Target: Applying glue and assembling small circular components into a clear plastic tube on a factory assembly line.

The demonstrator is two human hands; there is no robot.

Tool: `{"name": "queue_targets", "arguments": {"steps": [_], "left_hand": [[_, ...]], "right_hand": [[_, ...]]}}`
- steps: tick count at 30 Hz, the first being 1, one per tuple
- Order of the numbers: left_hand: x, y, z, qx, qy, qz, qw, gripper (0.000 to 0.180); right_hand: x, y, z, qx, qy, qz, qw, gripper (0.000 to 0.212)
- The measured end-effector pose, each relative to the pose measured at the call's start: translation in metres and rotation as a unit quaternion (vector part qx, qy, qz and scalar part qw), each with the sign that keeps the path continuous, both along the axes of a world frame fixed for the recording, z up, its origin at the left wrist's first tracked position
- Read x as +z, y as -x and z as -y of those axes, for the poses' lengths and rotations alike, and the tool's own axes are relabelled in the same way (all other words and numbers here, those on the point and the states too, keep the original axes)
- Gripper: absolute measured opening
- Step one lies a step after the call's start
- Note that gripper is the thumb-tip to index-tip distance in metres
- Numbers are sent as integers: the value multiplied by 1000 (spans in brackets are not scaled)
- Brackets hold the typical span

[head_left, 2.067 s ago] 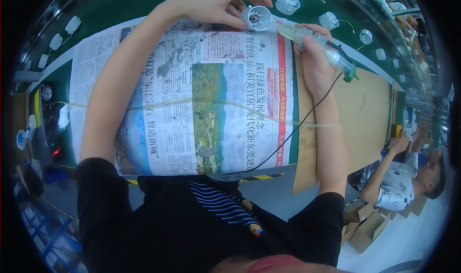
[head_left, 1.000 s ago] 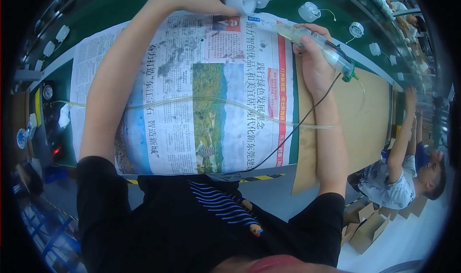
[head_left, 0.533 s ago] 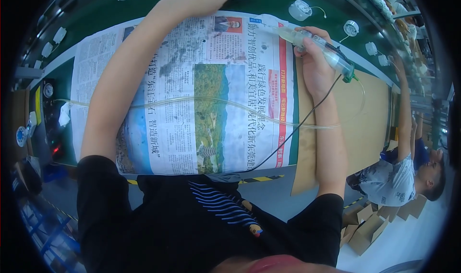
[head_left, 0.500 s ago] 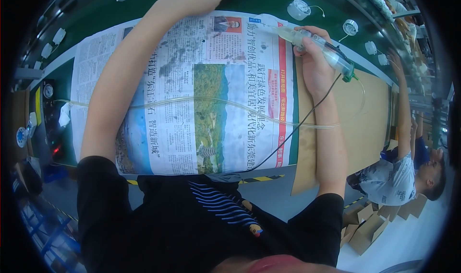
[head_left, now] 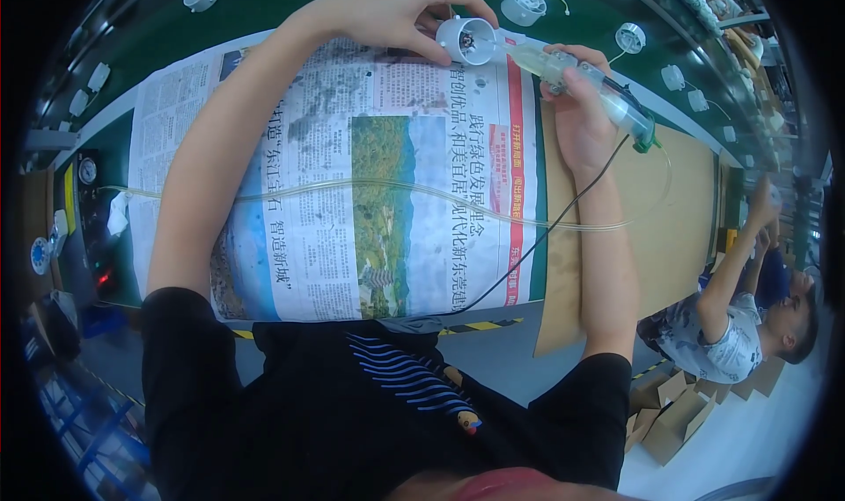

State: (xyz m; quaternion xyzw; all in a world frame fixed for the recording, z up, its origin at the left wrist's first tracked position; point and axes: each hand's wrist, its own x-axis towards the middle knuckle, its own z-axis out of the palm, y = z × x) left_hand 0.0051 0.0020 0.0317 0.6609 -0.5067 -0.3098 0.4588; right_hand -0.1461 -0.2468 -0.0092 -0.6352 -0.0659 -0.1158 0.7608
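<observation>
My left hand [head_left: 409,17] grips a white round plastic housing [head_left: 466,41] by its rim, fingers wrapped round its far left side. The open face is turned toward the right and shows a dark centre with small parts inside. My right hand [head_left: 581,96] is closed around a clear glue-dispensing syringe [head_left: 621,106] with a green end cap. The syringe slants down to the right, and its tip points at the housing's opening; whether it touches cannot be told. A clear air tube [head_left: 440,193] runs from the cap across the newspaper, and a black cable [head_left: 546,237] hangs along my right forearm.
Newspaper [head_left: 308,210] covers the bench beside brown cardboard [head_left: 656,202]. Along the green belt [head_left: 590,34] stand several white housings, one [head_left: 523,5] trailing a wire. A dispenser box with a gauge [head_left: 88,168] stands at left. Another person [head_left: 722,325] works at right.
My left hand has come back from the belt toward me, now with a white housing in it, close to the syringe tip. The housings on the belt have shifted left.
</observation>
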Motion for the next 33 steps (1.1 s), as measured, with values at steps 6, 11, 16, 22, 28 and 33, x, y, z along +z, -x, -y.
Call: {"name": "queue_targets", "arguments": {"steps": [6,11,16,22,28,33], "left_hand": [[0,-1,-1,-14,11,97,995,56],[-2,-3,-1,-14,15,141,990,54],[-6,-6,0,-22,27,176,984,54],[-7,-6,-1,-24,38,163,986,53],[0,-4,-2,-19,7,148,989,52],[10,-13,-15,90,-34,360,928,53]], "right_hand": [[-2,-1,-2,-3,42,-7,999,27],[-2,-1,-2,-13,45,-11,999,26],[-2,-2,-3,-9,46,-6,999,26],[-2,-2,-3,0,39,-2,999,26],[-1,-1,-3,-2,42,-2,999,27],[0,-1,-2,-28,21,-7,999,27]]}}
